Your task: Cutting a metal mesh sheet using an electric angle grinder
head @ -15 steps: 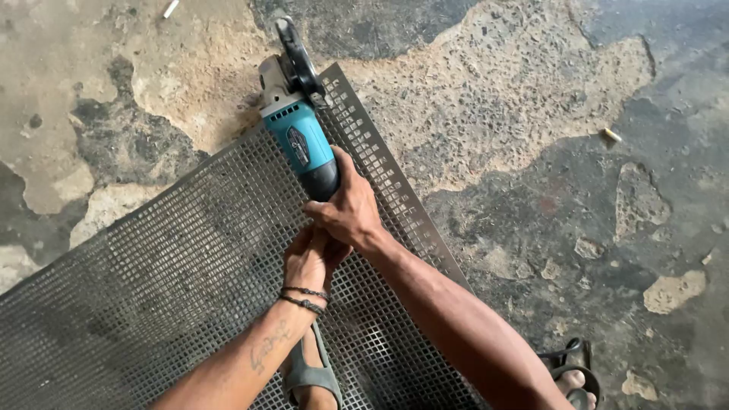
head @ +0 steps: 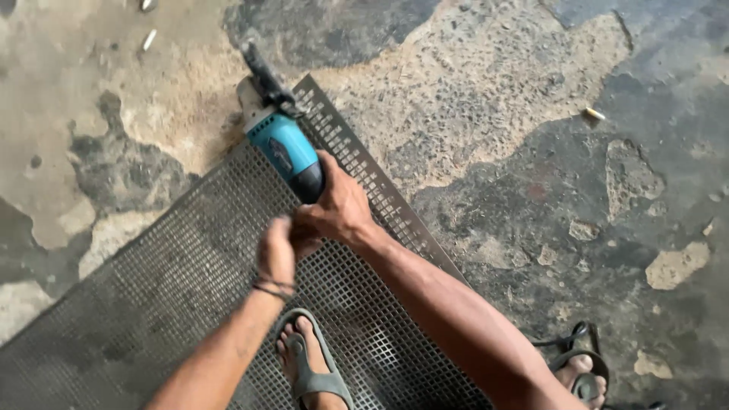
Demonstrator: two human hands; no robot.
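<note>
Right hand (head: 342,209) wrapped round rear of teal-bodied angle grinder (head: 285,148); left hand (head: 279,244) closed just behind, blurred. Tool likely heavy, rigid: grip barrel. Grinder head at corner of dark perforated metal sheet (head: 152,288), likely stiff, sharp-edged.

Your angle grinder (head: 285,148) has a teal body with black rear grip and pale grey head. The mesh sheet (head: 152,296) is dark grey, patterned in small square holes. The concrete floor (head: 493,83) is blotched tan and dark grey. Your sandal (head: 307,376) is grey.
</note>
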